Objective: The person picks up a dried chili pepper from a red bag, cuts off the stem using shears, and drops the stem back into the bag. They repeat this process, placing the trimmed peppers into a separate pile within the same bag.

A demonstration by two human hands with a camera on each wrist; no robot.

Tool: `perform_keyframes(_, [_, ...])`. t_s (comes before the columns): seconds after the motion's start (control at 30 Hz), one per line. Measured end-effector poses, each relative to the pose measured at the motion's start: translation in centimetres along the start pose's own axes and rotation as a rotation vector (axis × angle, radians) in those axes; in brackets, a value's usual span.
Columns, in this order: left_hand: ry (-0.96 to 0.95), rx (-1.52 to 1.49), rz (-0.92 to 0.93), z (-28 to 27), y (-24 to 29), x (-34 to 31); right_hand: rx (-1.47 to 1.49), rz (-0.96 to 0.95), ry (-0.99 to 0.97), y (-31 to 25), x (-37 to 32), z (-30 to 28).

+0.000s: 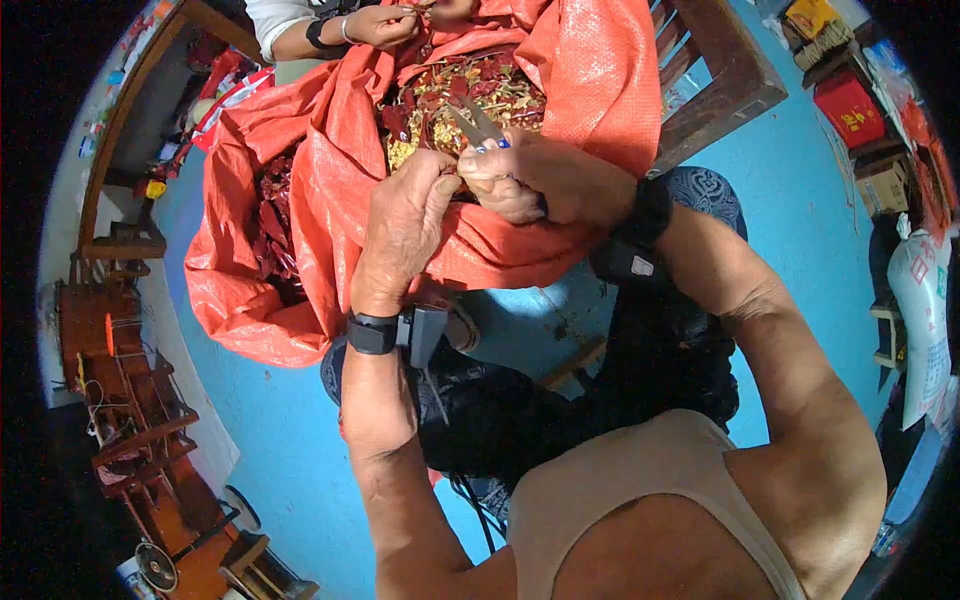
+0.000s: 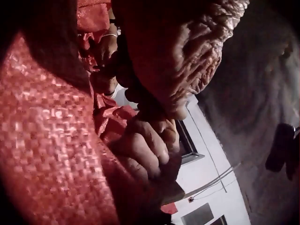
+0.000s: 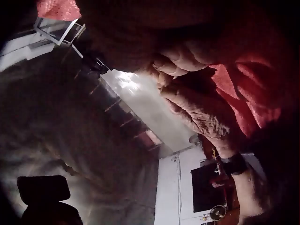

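A pair of scissors (image 1: pixel 483 128) is gripped in my right hand (image 1: pixel 555 185), its blades pointing up and away over the sack and a bit of blue showing at the handle. My left hand (image 1: pixel 405 210) is curled right beside it, thumb and fingertips pinching a small piece; the fingers mostly hide it, and I cannot tell what it is. Both hands are over the near edge of an orange-red woven sack (image 1: pixel 490 250). Inside lie dried red chilies (image 1: pixel 500 75) mixed with stems and yellowish bits. The wrist views show the two hands meeting, in shadow.
Another open part of orange sacking (image 1: pixel 225 290) at the left holds more dark red chilies (image 1: pixel 275 225). Across the sack, another person's hand (image 1: pixel 380 25) works near its far edge. A wooden chair (image 1: pixel 715 80) stands at upper right; wooden furniture (image 1: pixel 140 400) lines the left side.
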State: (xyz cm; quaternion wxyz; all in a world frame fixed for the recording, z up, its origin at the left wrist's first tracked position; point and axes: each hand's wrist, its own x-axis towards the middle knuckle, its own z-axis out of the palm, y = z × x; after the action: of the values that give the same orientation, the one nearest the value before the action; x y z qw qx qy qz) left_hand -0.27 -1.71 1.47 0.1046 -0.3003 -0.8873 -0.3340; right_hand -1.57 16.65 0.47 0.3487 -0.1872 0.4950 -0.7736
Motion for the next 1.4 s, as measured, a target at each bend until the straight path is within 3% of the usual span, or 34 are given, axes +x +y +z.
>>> perform_keyframes(0.17, [-0.114,-0.529,-0.086,-0.9,-0.3,-0.1,0.190,0.028,-0.119,0.6,-0.4,1.1])
perform_keyframes(0.2, [-0.162,-0.694,-0.211,-1.0,-0.3,-0.3,0.241,0.016,-0.167,0.6,-0.5,1.4])
perform_keyframes(0.37, [-0.211,-0.979,-0.298,-1.1,-0.3,-0.7,0.391,0.046,-0.233,1.3,-0.9,2.2])
perform_keyframes(0.47, [-0.209,-1.201,-0.318,-0.8,-0.2,-1.2,0.417,0.084,-0.165,1.2,-1.4,3.1])
perform_keyframes(0.5, [-0.190,-1.360,-0.353,-0.6,0.0,-1.4,0.446,0.101,-0.215,0.8,-1.7,3.4])
perform_keyframes(0.57, [-0.167,-1.402,-0.375,-0.7,0.2,-1.2,0.473,0.116,-0.267,0.8,-1.6,3.3])
perform_keyframes(0.63, [-0.197,-1.459,-0.448,-0.9,0.0,-0.8,0.479,-0.013,-0.279,1.3,-0.8,2.6])
perform_keyframes(0.67, [-0.177,-1.415,-0.431,-1.0,0.1,-0.6,0.479,-0.019,-0.274,1.2,-0.7,2.3])
perform_keyframes(0.73, [-0.162,-1.278,-0.390,-1.3,0.2,-0.5,0.109,-0.080,-0.160,0.0,-0.4,1.9])
perform_keyframes(0.83, [-0.173,-1.067,-0.391,-1.9,-0.6,-1.0,-0.016,-0.056,-0.088,-0.5,-0.6,1.6])
perform_keyframes(0.97, [-0.252,-1.565,-0.268,-0.1,-0.6,-1.2,0.122,-0.021,-0.149,-0.1,-0.7,2.2])
perform_keyframes(1.03, [-0.238,-1.681,-0.198,-0.1,-0.6,-1.2,0.353,-0.042,-0.264,-0.2,-1.0,2.3])
perform_keyframes(1.1, [-0.271,-1.777,0.108,-1.6,-1.4,-0.8,0.474,-0.116,-0.299,-0.9,-0.2,0.0])
perform_keyframes(1.17, [0.131,-1.345,-0.113,-4.4,-2.0,-1.7,0.595,-0.190,-0.333,-1.5,0.3,-1.3])
perform_keyframes(1.2, [0.299,-1.167,-0.188,-5.6,-2.1,-1.2,0.528,-0.251,-0.223,-1.7,0.4,-1.5])
perform_keyframes(1.23, [0.380,-1.034,-0.327,-7.1,-4.4,-1.3,0.460,-0.312,-0.112,-1.8,0.3,-1.6])
perform_keyframes(1.27, [0.520,-0.699,-0.398,-7.5,-6.3,-1.4,0.296,-0.271,0.020,-2.0,0.2,-1.5])
perform_keyframes(1.3, [0.645,-0.357,-0.457,-7.5,-7.6,-1.6,0.297,-0.272,0.021,-1.9,0.1,-1.6])
perform_keyframes(1.33, [0.643,-0.355,-0.457,-7.3,-8.3,-1.7,0.207,-0.225,0.071,-1.7,0.2,-1.8])
perform_keyframes(1.4, [0.594,0.982,-0.126,-7.4,-9.1,-2.0,0.123,-0.177,0.117,-1.4,0.3,-1.5])
